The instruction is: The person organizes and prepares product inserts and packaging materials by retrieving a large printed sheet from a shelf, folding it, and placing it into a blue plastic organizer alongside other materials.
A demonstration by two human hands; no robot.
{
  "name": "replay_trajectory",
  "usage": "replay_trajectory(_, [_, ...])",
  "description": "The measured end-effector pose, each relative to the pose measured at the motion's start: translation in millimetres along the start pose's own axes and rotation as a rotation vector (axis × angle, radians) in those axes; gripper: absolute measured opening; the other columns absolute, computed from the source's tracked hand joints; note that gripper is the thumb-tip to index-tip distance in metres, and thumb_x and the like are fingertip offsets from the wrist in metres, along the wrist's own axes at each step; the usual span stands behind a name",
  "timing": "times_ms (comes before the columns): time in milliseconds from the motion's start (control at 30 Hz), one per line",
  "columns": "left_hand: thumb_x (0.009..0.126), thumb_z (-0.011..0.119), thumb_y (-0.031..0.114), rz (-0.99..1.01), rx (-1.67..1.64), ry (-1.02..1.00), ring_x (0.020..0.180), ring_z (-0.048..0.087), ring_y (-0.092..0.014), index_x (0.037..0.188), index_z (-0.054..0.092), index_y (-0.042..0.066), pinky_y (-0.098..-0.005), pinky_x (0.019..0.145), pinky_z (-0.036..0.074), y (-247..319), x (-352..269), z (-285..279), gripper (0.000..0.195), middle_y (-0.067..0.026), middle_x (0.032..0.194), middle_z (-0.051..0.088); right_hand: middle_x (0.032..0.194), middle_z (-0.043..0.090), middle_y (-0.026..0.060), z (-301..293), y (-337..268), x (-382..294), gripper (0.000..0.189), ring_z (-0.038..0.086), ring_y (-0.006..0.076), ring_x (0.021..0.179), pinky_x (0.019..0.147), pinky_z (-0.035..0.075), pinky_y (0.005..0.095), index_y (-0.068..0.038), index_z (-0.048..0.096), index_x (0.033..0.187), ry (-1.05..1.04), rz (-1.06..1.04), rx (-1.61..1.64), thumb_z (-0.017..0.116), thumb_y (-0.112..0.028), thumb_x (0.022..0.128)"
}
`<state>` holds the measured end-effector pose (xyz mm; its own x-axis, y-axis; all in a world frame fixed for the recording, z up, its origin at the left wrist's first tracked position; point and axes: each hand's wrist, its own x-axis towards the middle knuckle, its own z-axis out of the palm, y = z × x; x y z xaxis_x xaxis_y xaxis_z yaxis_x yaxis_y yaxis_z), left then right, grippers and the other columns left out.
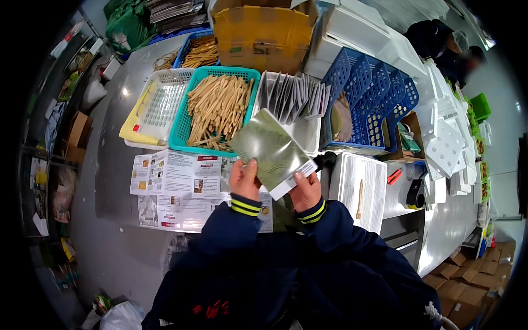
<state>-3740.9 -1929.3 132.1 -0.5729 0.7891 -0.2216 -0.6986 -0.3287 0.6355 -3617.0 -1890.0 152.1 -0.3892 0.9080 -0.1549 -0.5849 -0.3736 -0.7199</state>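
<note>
My left hand (246, 180) and my right hand (305, 191) grip the lower edges of a green printed card or leaflet (270, 146) with a white strip. Printed leaflets (181, 181) are spread on the metal table beneath and left of my hands. Just beyond stands a teal plastic basket (176, 123) filled with wooden sticks (216, 105). Right of it, a white foam tray (303, 132) holds a row of upright folded leaflets (291, 95). One thin stick (360, 199) lies on a white foam box lid (344, 177) to my right.
A white basket (161, 107) is at left, a cardboard box (264, 37) behind, and a blue plastic file rack (367, 99) at right. A red utility knife (394, 176) and black tape dispenser (415, 194) lie farther right. Another person (433, 39) bends at the upper right.
</note>
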Motion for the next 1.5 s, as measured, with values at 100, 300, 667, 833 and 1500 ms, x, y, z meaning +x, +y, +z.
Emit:
replay_trajectory(100, [0.087,0.056,0.017,-0.216,-0.082,-0.105,0.076,0.059,-0.016,0.099,0.048,0.003,-0.0289,0.065,0.050,-30,18,26,0.020,-0.0064,0.085,0.058,0.090,0.058,0.0029,-20,-21,6,0.024,0.054,0.0102,0.075,0.064,0.044,0.0231,0.002,0.051,0.106,0.118,-0.127,-0.253,0.057,-0.005,0.083])
replay_trajectory(300, [0.081,0.053,0.009,0.708,1.368,-0.522,0.097,0.054,-0.026,0.108,0.052,0.005,-0.0380,0.081,0.045,-71,82,67,0.027,-0.0099,0.104,0.057,0.071,0.060,0.0081,-74,-124,35,0.019,0.056,0.0125,0.060,0.055,0.043,0.0247,0.003,0.053,0.101,0.245,-0.727,-1.203,0.054,-0.006,0.083])
replay_trajectory(667, [0.076,0.051,0.014,1.240,2.006,-0.875,0.126,0.029,-0.027,0.107,0.054,0.014,-0.0581,0.099,0.019,-62,196,110,0.031,-0.0067,0.125,0.043,0.057,0.052,0.0222,-55,-168,104,0.015,0.052,0.0406,0.054,0.045,0.038,0.0433,0.001,0.047,0.081,0.073,-0.642,-1.675,0.056,-0.010,0.079])
replay_trajectory(833, [0.074,0.052,0.012,1.162,2.078,-0.804,0.124,0.031,-0.027,0.097,0.056,0.011,-0.0548,0.100,0.021,-43,208,88,0.024,-0.0080,0.121,0.045,0.060,0.054,0.0233,-31,-147,162,0.015,0.054,0.0416,0.058,0.050,0.042,0.0469,0.001,0.047,0.079,-0.011,-0.705,-1.631,0.056,-0.011,0.076])
replay_trajectory(1500, [0.065,0.055,-0.006,0.637,1.333,-0.481,0.101,0.049,-0.035,0.101,0.056,0.003,-0.0388,0.085,0.042,0,-50,-111,0.038,-0.0172,0.112,0.048,0.087,0.060,0.0265,-35,-65,321,0.067,0.058,0.0394,0.087,0.080,0.044,0.0427,0.003,0.062,0.088,0.200,-0.262,-2.044,0.029,-0.056,0.085])
